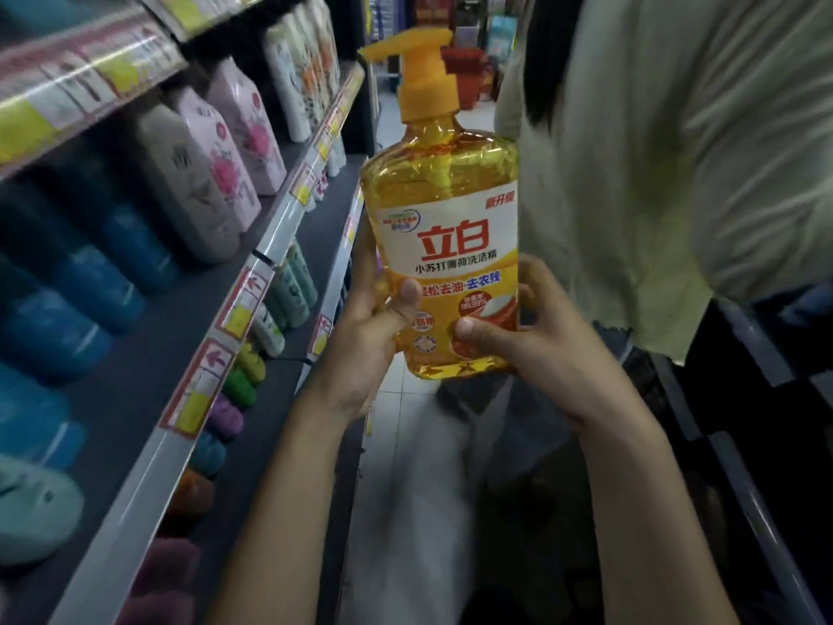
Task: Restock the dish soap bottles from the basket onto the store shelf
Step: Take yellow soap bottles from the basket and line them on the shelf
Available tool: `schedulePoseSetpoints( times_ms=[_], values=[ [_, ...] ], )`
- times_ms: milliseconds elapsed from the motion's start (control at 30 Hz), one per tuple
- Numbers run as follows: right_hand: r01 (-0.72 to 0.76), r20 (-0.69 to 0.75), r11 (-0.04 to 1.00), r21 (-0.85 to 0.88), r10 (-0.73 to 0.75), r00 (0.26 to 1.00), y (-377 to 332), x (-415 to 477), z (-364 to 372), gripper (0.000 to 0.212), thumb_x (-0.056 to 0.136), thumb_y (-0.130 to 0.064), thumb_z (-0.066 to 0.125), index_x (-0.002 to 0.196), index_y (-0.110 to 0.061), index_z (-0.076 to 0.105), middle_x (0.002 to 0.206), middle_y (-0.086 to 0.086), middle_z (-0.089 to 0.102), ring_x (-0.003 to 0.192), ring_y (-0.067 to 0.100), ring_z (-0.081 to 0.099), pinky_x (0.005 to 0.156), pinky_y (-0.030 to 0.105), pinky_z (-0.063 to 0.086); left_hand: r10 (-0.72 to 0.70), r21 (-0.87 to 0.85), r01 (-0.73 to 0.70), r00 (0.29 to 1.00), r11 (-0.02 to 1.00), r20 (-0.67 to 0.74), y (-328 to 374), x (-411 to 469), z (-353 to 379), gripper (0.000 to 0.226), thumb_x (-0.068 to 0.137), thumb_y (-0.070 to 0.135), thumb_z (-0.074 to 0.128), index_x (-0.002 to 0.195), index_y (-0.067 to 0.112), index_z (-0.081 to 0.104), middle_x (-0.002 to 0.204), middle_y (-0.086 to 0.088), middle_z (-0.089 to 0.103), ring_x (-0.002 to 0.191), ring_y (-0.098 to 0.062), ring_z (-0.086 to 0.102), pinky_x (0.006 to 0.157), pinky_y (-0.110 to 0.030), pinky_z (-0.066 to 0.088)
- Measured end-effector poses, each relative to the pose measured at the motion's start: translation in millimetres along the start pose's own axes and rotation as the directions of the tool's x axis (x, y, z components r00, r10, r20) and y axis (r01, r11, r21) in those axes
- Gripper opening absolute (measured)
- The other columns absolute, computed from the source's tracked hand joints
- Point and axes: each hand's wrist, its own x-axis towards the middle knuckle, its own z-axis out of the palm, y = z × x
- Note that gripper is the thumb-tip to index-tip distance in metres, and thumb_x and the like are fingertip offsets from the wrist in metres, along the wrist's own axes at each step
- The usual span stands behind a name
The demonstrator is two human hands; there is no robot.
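Observation:
A yellow dish soap bottle [444,227] with an orange pump top stands upright in the air at the middle of the head view, its white and yellow label facing me. My left hand [369,336] grips its lower left side, thumb across the label. My right hand [523,336] grips the lower right side, thumb on the label's bottom. The store shelf [148,448] runs along the left, its grey edge carrying red and yellow price tags. The basket is not in sight.
Shelf rows at the left hold blue, grey, pink and white bottles [212,173], with smaller coloured bottles below. A person in a pale green shirt [676,151] stands close at the right. A light tiled aisle floor [414,489] runs between; dark fixtures line the right edge.

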Motion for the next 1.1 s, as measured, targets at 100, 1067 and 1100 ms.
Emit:
schedulePoseSetpoints(
  times_ms=[100, 1067, 1100],
  values=[
    [-0.018, 0.003, 1.000, 0.021, 0.018, 1.000, 1.9, 43.2, 0.2, 0.076, 0.066, -0.036, 0.087, 0.131, -0.038, 0.048, 0.124, -0.004, 0.067, 0.107, 0.015, 0.070, 0.088, 0.048, 0.060, 0.021, 0.054, -0.023, 0.999, 0.998, 0.032, -5.4, 39.3, -11.7, 0.084, 0.090, 0.042, 0.057, 0.159, 0.025, 0.013, 0.146, -0.008, 0.054, 0.131, -0.029, 0.057, 0.099, -0.052, 0.054],
    [-0.026, -0.311, 0.998, 0.063, 0.044, 0.949, -4.2, 493.8, -103.8, 0.087, 0.057, -0.041, 0.092, 0.132, -0.039, 0.049, 0.125, -0.004, 0.067, 0.112, 0.019, 0.067, 0.082, 0.048, 0.062, 0.045, 0.045, -0.061, 0.951, 0.997, 0.305, -74.8, 543.8, -39.1, 0.076, 0.081, 0.066, 0.068, 0.145, 0.061, 0.027, 0.151, 0.000, 0.050, 0.136, -0.028, 0.053, 0.105, -0.065, 0.045],
    [-0.037, -0.336, 0.998, 0.048, 0.051, 0.940, -9.2, 507.1, -109.0, 0.085, 0.057, -0.041, 0.091, 0.131, -0.039, 0.049, 0.124, -0.004, 0.067, 0.111, 0.019, 0.067, 0.081, 0.048, 0.062, 0.047, 0.038, -0.064, 0.939, 0.997, 0.341, -75.9, 564.7, -36.2, 0.079, 0.082, 0.065, 0.067, 0.148, 0.059, 0.023, 0.151, 0.000, 0.050, 0.136, -0.028, 0.052, 0.104, -0.066, 0.045]
  ],
)
